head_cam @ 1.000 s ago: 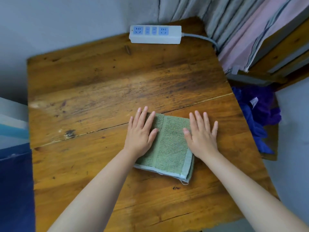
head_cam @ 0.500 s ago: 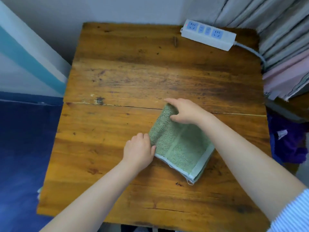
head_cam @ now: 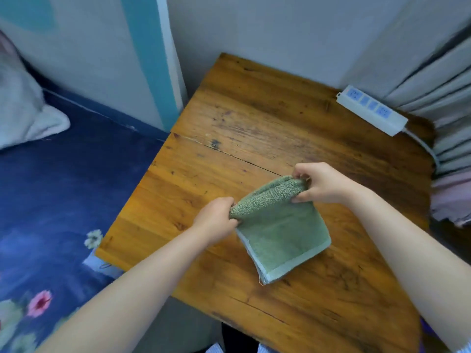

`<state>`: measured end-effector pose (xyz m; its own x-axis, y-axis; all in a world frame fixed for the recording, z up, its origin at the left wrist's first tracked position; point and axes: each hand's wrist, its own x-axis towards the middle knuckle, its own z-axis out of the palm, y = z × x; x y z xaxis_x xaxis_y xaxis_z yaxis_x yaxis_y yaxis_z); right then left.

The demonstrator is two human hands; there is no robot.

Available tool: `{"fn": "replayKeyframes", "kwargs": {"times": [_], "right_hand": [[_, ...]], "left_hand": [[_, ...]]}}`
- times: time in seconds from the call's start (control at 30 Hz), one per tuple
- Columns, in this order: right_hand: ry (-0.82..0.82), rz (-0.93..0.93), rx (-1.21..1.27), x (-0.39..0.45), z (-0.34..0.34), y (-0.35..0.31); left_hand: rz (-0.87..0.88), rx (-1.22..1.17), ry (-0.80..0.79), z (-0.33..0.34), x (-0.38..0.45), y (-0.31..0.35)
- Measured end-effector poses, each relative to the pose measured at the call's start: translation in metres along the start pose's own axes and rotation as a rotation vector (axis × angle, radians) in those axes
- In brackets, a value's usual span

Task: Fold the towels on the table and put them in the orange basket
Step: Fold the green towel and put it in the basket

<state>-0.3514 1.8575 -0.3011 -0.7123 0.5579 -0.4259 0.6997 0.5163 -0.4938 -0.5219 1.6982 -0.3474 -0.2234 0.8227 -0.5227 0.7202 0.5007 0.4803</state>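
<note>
Folded towel gripped at both ends

Green towel (head_cam: 277,225) folded, centre-right of frame, over wooden tabletop (head_cam: 254,128). Left hand (head_cam: 216,220) fingers curled round near-left corner; right hand (head_cam: 323,184) fingers pinching far fold. Power strip (head_cam: 370,109) upper right, well apart

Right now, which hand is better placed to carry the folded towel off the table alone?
Left, probably. The left hand holds the green towel at the corner nearer the table's left edge; the right hand pinches the far corner. No basket is visible.

The towel (head_cam: 279,231) is green with a pale border, folded square. Its far edge is raised; its near part lies on the table (head_cam: 254,128)
</note>
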Motion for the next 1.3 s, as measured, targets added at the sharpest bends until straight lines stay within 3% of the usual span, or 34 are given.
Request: {"fn": "replayKeyframes", "kwargs": {"times": [0.23,0.43,0.53,0.7,0.77,0.87,1.03,1.3], "right_hand": [[0.102,-0.463,-0.12,-0.039,0.045,-0.125],[0.212,-0.732,-0.201,-0.094,0.081,-0.258],[0.181,-0.879,-0.258,-0.121,0.1,-0.332],[0.176,-1.072,-0.152,-0.162,0.143,-0.433],[0.186,-1.12,-0.016,-0.172,0.161,-0.467],[0.073,-1.064,0.176,-0.184,0.193,-0.515],[-0.144,-1.095,0.198,-0.192,0.231,-0.605],[-0.217,-0.995,0.332,-0.155,0.292,-0.745]], "left_hand": [[-0.084,-0.143,0.269,-0.063,-0.126,-0.075],[-0.218,-0.136,0.511,-0.102,-0.275,-0.139],[-0.295,-0.134,0.626,-0.115,-0.359,-0.172],[-0.417,-0.222,0.778,-0.116,-0.479,-0.221],[-0.458,-0.267,0.848,-0.114,-0.518,-0.238],[-0.498,-0.406,0.941,-0.107,-0.573,-0.262],[-0.568,-0.638,1.128,-0.102,-0.638,-0.302],[-0.687,-0.806,1.38,-0.138,-0.689,-0.398]]}}
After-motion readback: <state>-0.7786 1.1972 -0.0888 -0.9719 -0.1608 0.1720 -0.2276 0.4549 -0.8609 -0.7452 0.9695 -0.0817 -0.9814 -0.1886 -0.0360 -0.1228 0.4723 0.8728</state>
